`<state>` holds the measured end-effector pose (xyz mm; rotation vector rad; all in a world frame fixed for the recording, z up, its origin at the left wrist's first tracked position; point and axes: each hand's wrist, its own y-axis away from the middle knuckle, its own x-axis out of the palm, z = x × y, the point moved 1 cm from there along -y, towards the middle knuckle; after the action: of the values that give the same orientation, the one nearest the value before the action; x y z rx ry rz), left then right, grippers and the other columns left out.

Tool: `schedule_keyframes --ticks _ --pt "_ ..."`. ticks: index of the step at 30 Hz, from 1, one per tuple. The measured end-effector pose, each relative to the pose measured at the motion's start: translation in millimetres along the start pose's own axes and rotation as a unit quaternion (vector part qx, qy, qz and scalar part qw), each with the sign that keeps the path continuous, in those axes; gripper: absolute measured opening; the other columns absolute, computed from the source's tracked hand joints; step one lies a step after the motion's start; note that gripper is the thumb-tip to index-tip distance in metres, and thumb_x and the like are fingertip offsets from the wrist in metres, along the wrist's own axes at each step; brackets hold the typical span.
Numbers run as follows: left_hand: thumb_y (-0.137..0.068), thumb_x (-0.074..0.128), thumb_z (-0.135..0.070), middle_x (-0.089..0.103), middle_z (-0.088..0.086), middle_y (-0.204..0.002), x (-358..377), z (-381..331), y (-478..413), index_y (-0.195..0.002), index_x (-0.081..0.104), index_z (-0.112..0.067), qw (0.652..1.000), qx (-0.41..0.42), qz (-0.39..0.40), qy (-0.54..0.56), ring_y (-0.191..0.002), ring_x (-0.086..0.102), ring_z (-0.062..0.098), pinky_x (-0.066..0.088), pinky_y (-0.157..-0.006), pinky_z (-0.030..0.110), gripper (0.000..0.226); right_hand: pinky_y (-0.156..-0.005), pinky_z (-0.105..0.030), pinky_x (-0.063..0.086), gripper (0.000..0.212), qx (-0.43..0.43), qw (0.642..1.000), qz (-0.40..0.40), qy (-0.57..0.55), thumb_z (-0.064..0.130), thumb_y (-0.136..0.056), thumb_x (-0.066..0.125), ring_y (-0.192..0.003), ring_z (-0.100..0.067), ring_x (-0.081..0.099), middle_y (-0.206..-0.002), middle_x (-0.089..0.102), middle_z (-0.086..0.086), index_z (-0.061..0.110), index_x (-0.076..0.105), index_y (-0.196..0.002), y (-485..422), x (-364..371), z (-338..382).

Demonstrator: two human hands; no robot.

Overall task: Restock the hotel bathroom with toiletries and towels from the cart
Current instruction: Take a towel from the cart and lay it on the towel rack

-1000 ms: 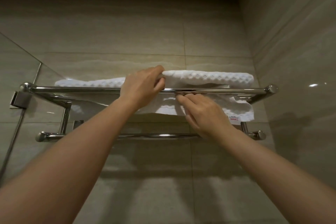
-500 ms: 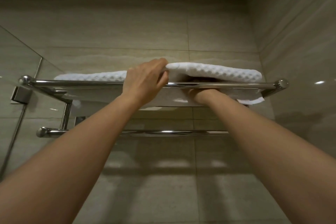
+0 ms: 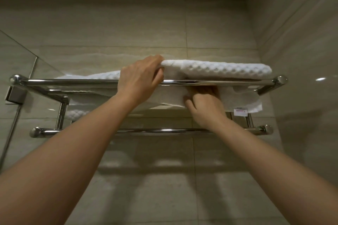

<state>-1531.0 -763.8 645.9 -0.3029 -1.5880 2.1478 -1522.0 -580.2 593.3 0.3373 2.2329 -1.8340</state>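
A: Where do we find the towel, and how does it lie?

B: We see the towel [image 3: 225,69], white and waffle-woven, on the upper shelf of the chrome rack [image 3: 62,107]. It is above and ahead of both hands. Its long axis runs left to right, parallel to the front rail [image 3: 228,82]. The thick folded part sits to the right and a flatter part trails left. One loose layer sags beneath the rail, with a small label [image 3: 240,112] near its right corner.

A: And the hands?

B: The left hand [image 3: 140,80] reaches over the rail, fingers curled round the towel's folded edge about mid-length. The right hand [image 3: 204,107] is lower, under the rail, with thumb and curled fingers pinching the hanging layer. We cannot see its fingertips, which are hidden behind the rail.

A: Which relation governs the coming move?

B: The sagging layer lies just above the right hand and below the left, so the right hand is the nearer. We judge that it would tuck this layer up and back while the left hand raises the fold. A push across the long axis could skew the stack. The lower bar [image 3: 155,130] passes behind the right wrist, and the glass panel [image 3: 16,64] stands well apart at the left
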Motion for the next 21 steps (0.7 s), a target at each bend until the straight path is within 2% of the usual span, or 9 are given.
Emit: schedule_keyframes --ticks 2,4,9,11,12,13,15,19,21 --pt "-0.095 0.038 -0.026 0.054 0.0 -0.088 0 -1 0 -0.101 0.052 -0.014 1.0 -0.012 0.005 0.003 -0.07 0.045 0.021 0.025 -0.056 0.032 0.019 -0.082 -0.04 0.044 0.035 -0.019 0.996 -0.082 0.002 0.033 -0.091 0.032 -0.097 -0.029 0.055 -0.103 0.059 -0.009 0.012 0.058 -0.103 21 9 -6" --pt "-0.096 0.038 -0.026 0.055 0.002 -0.089 0 -1 0 -0.102 0.052 -0.014 1.0 -0.013 0.005 0.002 -0.07 0.045 0.02 0.024 -0.056 0.031 0.019 -0.078 -0.039 0.048 0.042 -0.062 0.992 -0.101 -0.033 0.029 -0.084 0.036 -0.096 -0.025 0.052 -0.109 0.056 -0.008 0.01 0.056 -0.116 35 12 -14" --pt "-0.096 0.038 -0.026 0.058 0.004 -0.09 0 -1 1 -0.102 0.052 -0.014 1.0 -0.014 0.002 0.0 -0.069 0.043 0.02 0.025 -0.056 0.032 0.019 -0.067 -0.028 0.042 0.039 -0.057 0.986 -0.042 -0.149 0.014 -0.091 0.047 -0.088 -0.022 0.06 -0.119 0.056 -0.003 0.015 0.046 -0.13 50 8 -14" --pt "-0.096 0.038 -0.026 0.058 0.005 -0.09 0 -1 1 -0.101 0.052 -0.014 1.0 -0.014 0.001 0.002 -0.068 0.044 0.021 0.026 -0.056 0.032 0.019 -0.078 -0.03 0.045 0.04 -0.086 0.986 -0.014 -0.142 0.016 -0.092 0.046 -0.103 -0.021 0.058 -0.126 0.055 -0.003 0.016 0.045 -0.132 53 7 -4" --pt "-0.096 0.038 -0.026 0.059 0.005 -0.09 1 -1 1 -0.101 0.052 -0.014 1.0 -0.012 0.001 0.004 -0.068 0.044 0.021 0.026 -0.057 0.032 0.019 -0.092 -0.03 0.044 0.044 -0.103 0.986 0.012 -0.132 0.017 -0.093 0.045 -0.118 -0.019 0.052 -0.135 0.05 -0.002 0.017 0.041 -0.137 53 9 0" --pt "-0.096 0.039 -0.025 0.059 0.006 -0.091 1 -1 1 -0.101 0.052 -0.013 1.0 -0.011 0.002 0.006 -0.069 0.044 0.022 0.027 -0.057 0.033 0.019 -0.105 -0.031 0.037 0.049 -0.112 0.986 0.04 -0.114 0.019 -0.093 0.044 -0.129 -0.016 0.041 -0.143 0.042 0.0 0.018 0.036 -0.141 51 11 5" --pt "-0.096 0.039 -0.025 0.06 0.007 -0.093 1 0 0 -0.102 0.052 -0.013 1.0 -0.008 0.005 0.006 -0.071 0.048 0.026 0.029 -0.058 0.034 0.019 -0.114 -0.034 0.026 0.053 -0.121 0.989 0.045 -0.069 0.021 -0.092 0.044 -0.138 -0.016 0.029 -0.149 0.033 -0.001 0.019 0.033 -0.144 44 14 15" --pt "-0.096 0.039 -0.026 0.06 0.008 -0.095 1 0 0 -0.101 0.051 -0.013 1.0 -0.006 0.007 0.002 -0.078 0.055 0.033 0.033 -0.058 0.035 0.019 -0.091 -0.033 0.036 0.046 -0.106 0.978 -0.17 -0.049 0.024 -0.077 0.041 -0.11 -0.022 0.044 -0.117 0.058 -0.011 0.009 0.057 -0.118 31 6 28" --pt "-0.096 0.039 -0.026 0.06 0.008 -0.095 1 0 0 -0.101 0.051 -0.013 1.0 -0.001 0.007 0.006 -0.079 0.056 0.033 0.037 -0.06 0.037 0.019 -0.086 -0.033 0.043 0.045 -0.091 0.975 -0.202 -0.032 0.023 -0.078 0.039 -0.107 -0.021 0.046 -0.112 0.059 -0.011 0.007 0.057 -0.116 31 4 32"
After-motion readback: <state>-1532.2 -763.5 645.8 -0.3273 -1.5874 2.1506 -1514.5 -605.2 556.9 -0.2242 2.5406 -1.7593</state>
